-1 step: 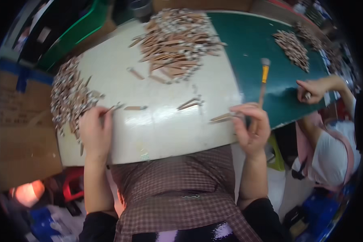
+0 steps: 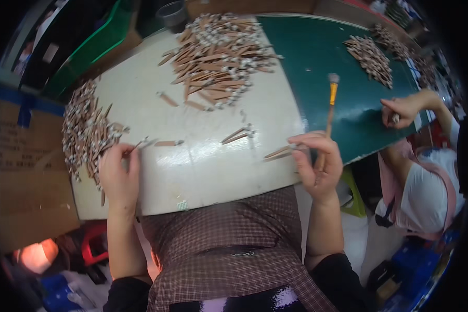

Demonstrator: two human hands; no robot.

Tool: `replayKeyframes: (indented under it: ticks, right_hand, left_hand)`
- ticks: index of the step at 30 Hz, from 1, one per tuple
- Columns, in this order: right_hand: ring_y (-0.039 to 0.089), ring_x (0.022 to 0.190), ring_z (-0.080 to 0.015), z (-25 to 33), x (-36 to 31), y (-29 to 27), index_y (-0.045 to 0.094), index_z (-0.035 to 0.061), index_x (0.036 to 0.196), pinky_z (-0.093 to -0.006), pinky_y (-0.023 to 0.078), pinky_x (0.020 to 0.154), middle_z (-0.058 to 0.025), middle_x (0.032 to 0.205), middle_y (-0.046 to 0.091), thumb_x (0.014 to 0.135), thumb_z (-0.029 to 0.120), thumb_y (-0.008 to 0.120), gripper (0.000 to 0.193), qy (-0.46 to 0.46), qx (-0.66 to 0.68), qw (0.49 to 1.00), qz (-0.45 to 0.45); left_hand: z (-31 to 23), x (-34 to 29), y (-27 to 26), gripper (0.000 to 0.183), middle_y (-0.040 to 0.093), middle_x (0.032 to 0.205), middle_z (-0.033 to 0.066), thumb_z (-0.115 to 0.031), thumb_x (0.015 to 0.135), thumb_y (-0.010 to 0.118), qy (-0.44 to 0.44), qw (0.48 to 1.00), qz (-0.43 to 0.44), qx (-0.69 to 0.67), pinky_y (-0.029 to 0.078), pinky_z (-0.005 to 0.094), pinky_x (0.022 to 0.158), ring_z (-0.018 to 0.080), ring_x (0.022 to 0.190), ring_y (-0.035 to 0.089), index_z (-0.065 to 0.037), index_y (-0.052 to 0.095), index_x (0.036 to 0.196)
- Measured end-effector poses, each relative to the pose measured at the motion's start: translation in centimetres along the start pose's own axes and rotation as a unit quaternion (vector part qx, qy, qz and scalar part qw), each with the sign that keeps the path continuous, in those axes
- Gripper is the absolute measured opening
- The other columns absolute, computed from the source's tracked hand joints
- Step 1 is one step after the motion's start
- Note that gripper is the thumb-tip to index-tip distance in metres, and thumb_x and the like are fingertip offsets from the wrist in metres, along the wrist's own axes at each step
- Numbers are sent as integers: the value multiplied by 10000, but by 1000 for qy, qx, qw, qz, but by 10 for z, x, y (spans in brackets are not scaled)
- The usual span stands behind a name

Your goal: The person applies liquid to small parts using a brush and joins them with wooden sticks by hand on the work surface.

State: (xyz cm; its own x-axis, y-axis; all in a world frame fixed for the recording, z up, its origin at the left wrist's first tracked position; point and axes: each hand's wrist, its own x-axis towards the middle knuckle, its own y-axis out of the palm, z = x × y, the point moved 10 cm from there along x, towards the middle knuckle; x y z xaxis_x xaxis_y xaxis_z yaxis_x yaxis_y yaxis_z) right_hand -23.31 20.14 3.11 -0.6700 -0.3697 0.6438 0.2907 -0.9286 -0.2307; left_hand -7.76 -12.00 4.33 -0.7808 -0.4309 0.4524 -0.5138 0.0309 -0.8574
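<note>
My left hand (image 2: 118, 174) is closed in a pinch at the table's left, beside a heap of small brown strips with pale, knobby ends (image 2: 86, 132). Thumb and fingertips grip one brown strip (image 2: 139, 143), its pale end pointing right. At the right, my right hand (image 2: 320, 164) is closed around a brush (image 2: 329, 112) with a yellow band, bristles up. Two or so brown strips (image 2: 276, 153) stick out leftward from its thumb and fingertips. A single strip (image 2: 165, 143) and a small pair of strips (image 2: 236, 136) lie between my hands.
Farther back is a large heap of strips (image 2: 213, 67), near a clear cup (image 2: 172, 15). On the green table part (image 2: 296, 47) lies a smaller pile (image 2: 370, 60). A co-worker's hand (image 2: 400, 113) rests at the right. A cardboard box (image 2: 31, 166) stands left.
The whole view has shifted slightly to the left and looks sharper. Against the table, both hands and the strips they hold keep nearly the same places.
</note>
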Motion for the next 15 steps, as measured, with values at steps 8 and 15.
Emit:
replayKeyframes:
  ticks: [8,15]
  right_hand:
    - [621,783,-178,10,-11,-23,543,25,989,-274,504,719,-130,935,680,767,-69,697,286,-10,-30,998,-56]
    - [605,789,-176,1,-17,-32,546,7,1018,-266,493,732,-120,934,636,772,-81,675,292,-4,-3,995,-96]
  left_hand:
    - [-65,-2,1,130,624,842,90,41,750,688,82,978,25,-190,459,310,730,232,777,591,-17,610,836]
    - [-75,-21,8,174,612,836,90,46,708,709,98,981,47,-161,452,324,735,241,805,577,-26,603,826]
